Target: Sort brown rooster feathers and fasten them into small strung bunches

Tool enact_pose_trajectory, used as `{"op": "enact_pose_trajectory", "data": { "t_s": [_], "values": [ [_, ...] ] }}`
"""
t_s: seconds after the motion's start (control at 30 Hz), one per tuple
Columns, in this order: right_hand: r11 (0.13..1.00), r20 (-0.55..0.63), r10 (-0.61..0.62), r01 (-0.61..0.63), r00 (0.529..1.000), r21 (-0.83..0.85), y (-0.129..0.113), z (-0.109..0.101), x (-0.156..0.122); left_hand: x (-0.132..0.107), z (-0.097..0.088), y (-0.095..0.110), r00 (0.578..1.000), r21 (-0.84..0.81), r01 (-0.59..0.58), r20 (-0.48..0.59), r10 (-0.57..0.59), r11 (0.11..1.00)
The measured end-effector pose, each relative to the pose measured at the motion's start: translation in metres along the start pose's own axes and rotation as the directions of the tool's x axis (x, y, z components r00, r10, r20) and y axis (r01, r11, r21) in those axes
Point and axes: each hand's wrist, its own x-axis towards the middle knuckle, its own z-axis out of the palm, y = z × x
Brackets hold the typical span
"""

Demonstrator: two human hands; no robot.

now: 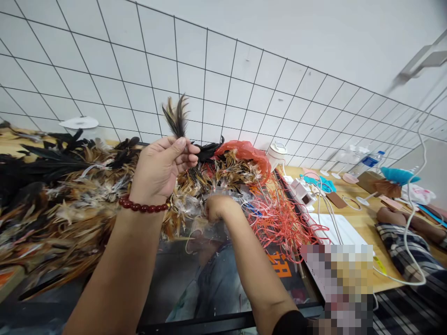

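Note:
My left hand (166,165) wears a red bead bracelet (143,205). Between its thumb and fingers it pinches a small bunch of feathers (177,116), dark and tan, with the tips pointing up. My right hand (218,207) is lower down, at the front of the loose feathers. Its fingers are curled and turned away from me, so what they hold is hidden. A large heap of brown feathers (84,214) spreads to the left, with long black feathers (56,156) behind it. More tan feathers spill out of a red plastic bag (249,152) beyond my right hand.
A tangle of red strings (279,221) lies right of my right arm, beside a power strip (302,190). A shiny dark tabletop (195,288) reflects below. Black wire grid (206,70) stands along the wall. At the right are a co-worker's plaid sleeve (401,251), a water bottle (370,162) and white cables (410,223).

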Motion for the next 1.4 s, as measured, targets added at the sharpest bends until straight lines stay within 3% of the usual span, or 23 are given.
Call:
{"op": "enact_pose_trajectory", "data": {
  "t_s": [0.1,0.17,0.27,0.33,0.43,0.57,0.67,0.77,0.87,1.03,1.4],
  "values": [
    [0.998,-0.081,-0.043,0.045,0.996,0.035,0.011,-0.001,-0.004,0.000,0.005,-0.033,0.999,0.046,0.036,-0.001,-0.036,0.998],
    [0.994,-0.167,-0.047,0.063,0.985,0.089,0.023,-0.004,-0.010,-0.001,0.003,-0.064,0.992,0.125,0.128,0.003,-0.129,0.984],
    [0.978,-0.306,-0.006,0.069,0.952,0.196,0.046,-0.009,-0.028,-0.008,-0.012,-0.105,0.959,0.221,0.282,-0.053,-0.277,0.934],
    [0.931,-0.403,0.004,0.143,0.915,0.335,0.060,-0.011,-0.040,-0.016,-0.026,-0.121,0.938,0.262,0.346,-0.059,-0.343,0.901],
    [0.746,-0.515,-0.009,0.349,0.857,0.568,0.073,-0.010,-0.055,-0.031,-0.045,-0.129,0.907,0.257,0.407,-0.006,-0.420,0.876],
    [0.446,-0.557,-0.089,0.533,0.826,0.719,0.075,-0.008,-0.061,-0.046,-0.056,-0.125,0.863,0.076,0.489,0.100,-0.495,0.869],
    [0.335,-0.584,-0.079,0.573,0.808,0.748,0.069,-0.009,-0.062,-0.053,-0.055,-0.122,0.825,-0.015,0.554,0.142,-0.547,0.832],
    [0.260,-0.584,-0.086,0.584,0.807,0.769,0.060,-0.010,-0.060,-0.057,-0.049,-0.117,0.822,-0.106,0.562,0.175,-0.541,0.820],
    [0.264,-0.564,-0.129,0.576,0.816,0.773,0.053,-0.011,-0.054,-0.061,-0.044,-0.112,0.809,-0.157,0.586,0.161,-0.565,0.795],
    [0.385,-0.528,-0.068,0.511,0.846,0.769,0.048,-0.011,-0.045,-0.063,-0.042,-0.106,0.785,-0.109,0.619,0.060,-0.616,0.778],
    [0.417,-0.531,-0.077,0.510,0.844,0.752,0.040,-0.012,-0.047,-0.064,-0.045,-0.109,0.796,0.035,0.594,0.118,-0.594,0.803]
  ]
}}
